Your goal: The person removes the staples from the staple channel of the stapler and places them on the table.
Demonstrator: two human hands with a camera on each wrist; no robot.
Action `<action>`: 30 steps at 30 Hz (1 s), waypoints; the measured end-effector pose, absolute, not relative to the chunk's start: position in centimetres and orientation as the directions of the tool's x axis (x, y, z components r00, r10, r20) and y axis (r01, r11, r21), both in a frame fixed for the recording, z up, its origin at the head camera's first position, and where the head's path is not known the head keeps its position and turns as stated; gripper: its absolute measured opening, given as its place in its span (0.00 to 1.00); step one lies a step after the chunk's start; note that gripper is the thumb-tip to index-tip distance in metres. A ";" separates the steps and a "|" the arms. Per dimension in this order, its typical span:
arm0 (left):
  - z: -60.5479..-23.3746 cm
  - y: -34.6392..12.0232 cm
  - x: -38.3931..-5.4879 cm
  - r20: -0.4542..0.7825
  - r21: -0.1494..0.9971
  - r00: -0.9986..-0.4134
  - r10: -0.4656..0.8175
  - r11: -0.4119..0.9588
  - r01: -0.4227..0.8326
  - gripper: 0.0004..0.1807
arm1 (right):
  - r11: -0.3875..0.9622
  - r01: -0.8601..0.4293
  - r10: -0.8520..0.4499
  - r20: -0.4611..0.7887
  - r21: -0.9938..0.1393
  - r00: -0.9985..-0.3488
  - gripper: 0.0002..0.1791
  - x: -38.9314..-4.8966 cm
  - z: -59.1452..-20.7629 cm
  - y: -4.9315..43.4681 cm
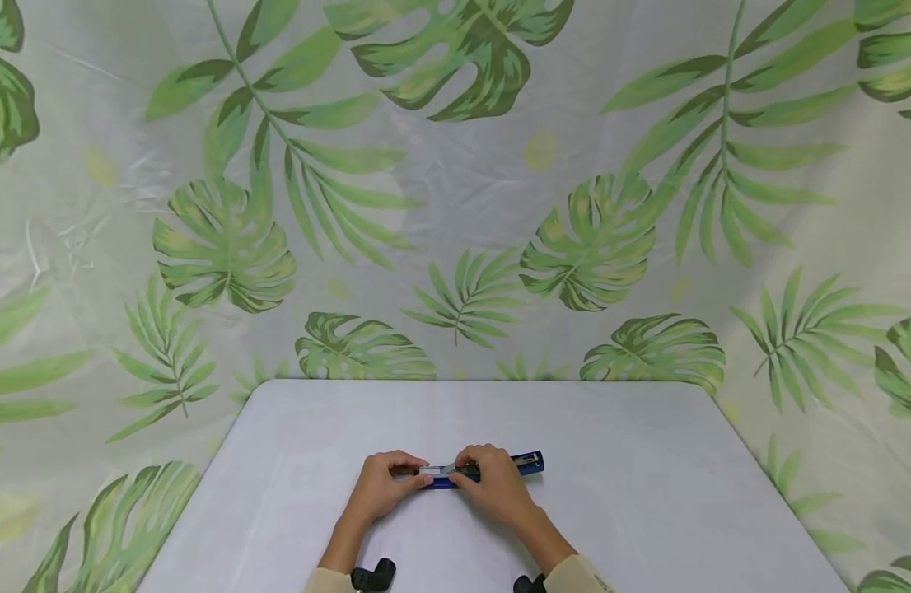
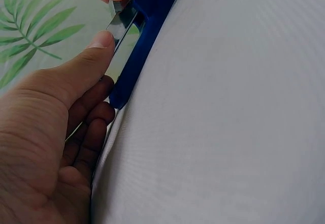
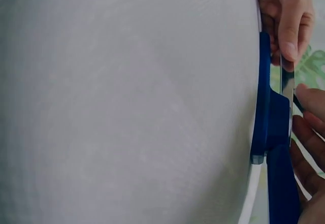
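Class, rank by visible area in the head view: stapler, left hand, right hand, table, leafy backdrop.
1. Leafy backdrop
2. Table
3. Left hand and right hand, too alike to separate
4. Stapler, partly hidden

Leafy backdrop point(image 1: 463, 206) (slightly creased) surrounds white table point(image 1: 648, 494)

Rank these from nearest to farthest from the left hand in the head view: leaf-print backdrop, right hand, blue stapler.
1. Blue stapler: held by the left hand.
2. Right hand: just to the right.
3. Leaf-print backdrop: beyond the table.
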State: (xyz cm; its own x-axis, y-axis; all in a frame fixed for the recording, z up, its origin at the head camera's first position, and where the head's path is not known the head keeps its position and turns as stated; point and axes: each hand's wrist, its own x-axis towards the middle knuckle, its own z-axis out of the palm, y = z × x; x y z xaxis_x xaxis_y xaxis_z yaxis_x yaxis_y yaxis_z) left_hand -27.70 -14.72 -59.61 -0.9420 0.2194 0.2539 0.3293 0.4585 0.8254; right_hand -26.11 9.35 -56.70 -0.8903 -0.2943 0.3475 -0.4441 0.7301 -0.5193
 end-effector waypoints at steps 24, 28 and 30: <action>-59.7 -14.8 -27.7 0.249 0.834 -0.944 0.215 0.448 0.321 0.12 | 0.756 -0.515 -0.439 0.271 -0.404 -0.857 0.11 -27.3 -55.3 9.2; -59.8 -14.9 -27.7 0.257 0.829 -0.941 0.222 0.449 0.333 0.12 | 0.773 -0.551 -0.495 0.247 -0.313 -0.833 0.10 -27.4 -54.9 9.1; -59.9 -14.9 -27.8 0.255 0.827 -0.941 0.223 0.454 0.332 0.13 | 0.774 -0.556 -0.506 0.232 -0.302 -0.831 0.10 -27.4 -54.8 9.0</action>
State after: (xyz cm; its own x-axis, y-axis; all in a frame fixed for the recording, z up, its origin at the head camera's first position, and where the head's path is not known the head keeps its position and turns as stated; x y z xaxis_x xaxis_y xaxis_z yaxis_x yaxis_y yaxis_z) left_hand -27.80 -14.87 -59.87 -0.9408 0.2234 0.2549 0.3318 0.4537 0.8271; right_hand -27.38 9.05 -54.75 -0.8309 -0.5057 0.2321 -0.5558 0.7745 -0.3022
